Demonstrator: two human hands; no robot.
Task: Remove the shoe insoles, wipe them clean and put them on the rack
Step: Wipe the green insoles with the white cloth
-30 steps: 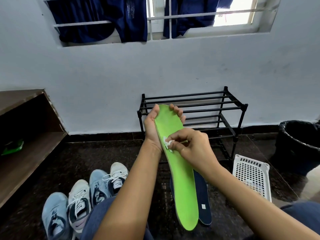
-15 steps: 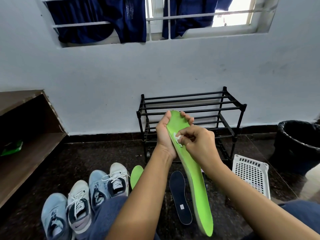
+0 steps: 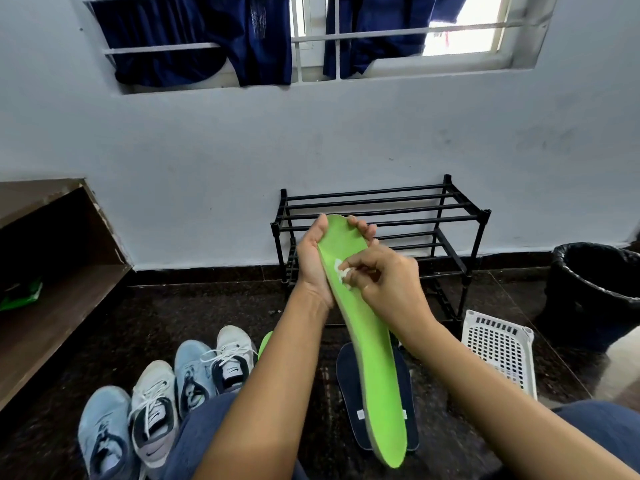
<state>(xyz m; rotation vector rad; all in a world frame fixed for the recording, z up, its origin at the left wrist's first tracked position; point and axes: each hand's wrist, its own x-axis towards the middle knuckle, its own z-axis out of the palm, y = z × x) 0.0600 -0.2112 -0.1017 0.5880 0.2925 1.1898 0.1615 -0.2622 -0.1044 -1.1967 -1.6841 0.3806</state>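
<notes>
Dark speckled floor (image 3: pixel 173 323) runs to a pale wall (image 3: pixel 207 150), where blue clothes (image 3: pixel 242 39) hang over the window bars. A black rack (image 3: pixel 367 194) stands against that wall.

Held up in front of the rack, not on it, a green insole (image 3: pixel 374 368) slants from its toe end high up to its heel end low near the lap. The left hand (image 3: pixel 311 261) grips the toe end, thumb along one edge and fingers (image 3: pixel 360 225) curled over the other. The right hand (image 3: pixel 388 282) has its fingers (image 3: pixel 353 263) pinched together on a small white wipe (image 3: pixel 343 273), pressed to the insole's forefoot.

Under it two navy insoles (image 3: pixel 349 393) lie on the floor, and the tip of a second green insole (image 3: pixel 265 341) shows beside the left forearm. Four shoes (image 3: pixel 156 403) stand in a row at lower left. A white basket (image 3: pixel 498 351) lies right of the rack, a black bin (image 3: pixel 595 292) beyond it, and a wooden shelf (image 3: pixel 52 317) sits at far left.
</notes>
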